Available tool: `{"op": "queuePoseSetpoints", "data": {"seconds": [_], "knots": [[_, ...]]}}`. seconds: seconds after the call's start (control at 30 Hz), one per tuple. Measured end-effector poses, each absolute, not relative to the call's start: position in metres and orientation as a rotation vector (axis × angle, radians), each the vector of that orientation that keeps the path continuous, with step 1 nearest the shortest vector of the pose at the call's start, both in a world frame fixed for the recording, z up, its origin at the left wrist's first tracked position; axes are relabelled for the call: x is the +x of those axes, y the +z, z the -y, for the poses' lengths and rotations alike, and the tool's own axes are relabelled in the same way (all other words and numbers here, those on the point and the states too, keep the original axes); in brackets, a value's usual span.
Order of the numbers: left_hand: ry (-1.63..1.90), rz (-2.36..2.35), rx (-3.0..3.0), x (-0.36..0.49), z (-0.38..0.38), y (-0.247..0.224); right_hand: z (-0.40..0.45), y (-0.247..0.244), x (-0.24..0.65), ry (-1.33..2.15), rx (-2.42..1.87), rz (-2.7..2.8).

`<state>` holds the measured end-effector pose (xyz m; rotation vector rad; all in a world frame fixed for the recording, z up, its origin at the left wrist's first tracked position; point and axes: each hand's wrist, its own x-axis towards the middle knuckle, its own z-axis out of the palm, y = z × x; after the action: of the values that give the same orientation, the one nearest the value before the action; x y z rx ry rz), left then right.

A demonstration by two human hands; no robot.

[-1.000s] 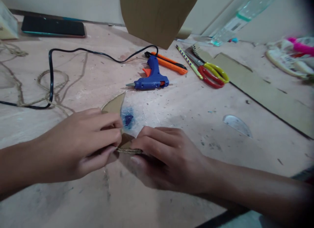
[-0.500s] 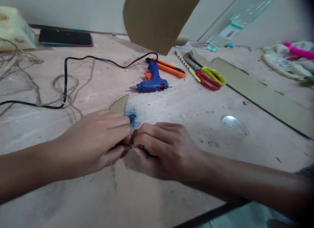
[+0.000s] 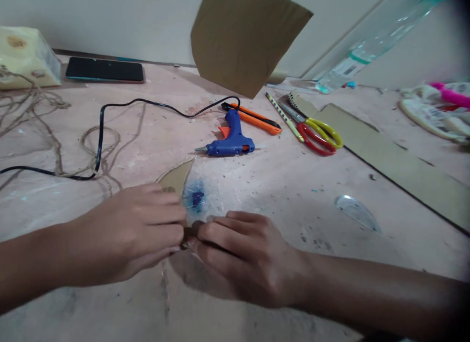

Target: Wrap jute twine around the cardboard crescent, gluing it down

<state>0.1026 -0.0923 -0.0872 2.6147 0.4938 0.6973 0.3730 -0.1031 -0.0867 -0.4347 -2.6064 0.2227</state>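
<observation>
A brown cardboard piece (image 3: 176, 178) with twine along its curved upper edge shows beyond my left hand (image 3: 143, 232), whose curled fingers close over it. My right hand (image 3: 246, 254) is closed too, thumb and fingertips pinching the near end of the same piece. Both sets of fingertips almost meet, and most of the piece is hidden under them. A dark blue blob in a blue stain (image 3: 197, 199) lies on the table just past my fingers. Farther off rests a blue glue gun (image 3: 229, 143), its nozzle pointing left.
Behind the glue gun are an orange cutter (image 3: 257, 119), a pencil (image 3: 284, 117) and red-yellow scissors (image 3: 317, 136). A cardboard strip (image 3: 400, 165) and a clear half-round piece (image 3: 358, 213) lie right. Leftward are a black cord (image 3: 100, 136), loose twine (image 3: 57, 146) and a phone (image 3: 105, 70).
The view has tilted up, so everything sits lower in the picture. My hands have shifted slightly on the cardboard piece, and more of the blue blob now shows.
</observation>
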Motion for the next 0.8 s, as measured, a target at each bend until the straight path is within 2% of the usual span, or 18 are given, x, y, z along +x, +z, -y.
{"op": "queuePoseSetpoints", "data": {"seconds": [0.53,0.7,0.8], "knots": [[0.538,-0.615,2.666,0.11,0.101,-0.075,0.105,-0.097,0.373,0.541,-0.478,2.475],[0.5,-0.878,2.776,0.096,0.096,-0.064,0.109,-0.094,0.371,0.557,-0.528,2.531],[0.351,-0.877,2.769,0.081,0.089,-0.059,0.114,-0.091,0.371,0.723,-0.363,2.576]]}}
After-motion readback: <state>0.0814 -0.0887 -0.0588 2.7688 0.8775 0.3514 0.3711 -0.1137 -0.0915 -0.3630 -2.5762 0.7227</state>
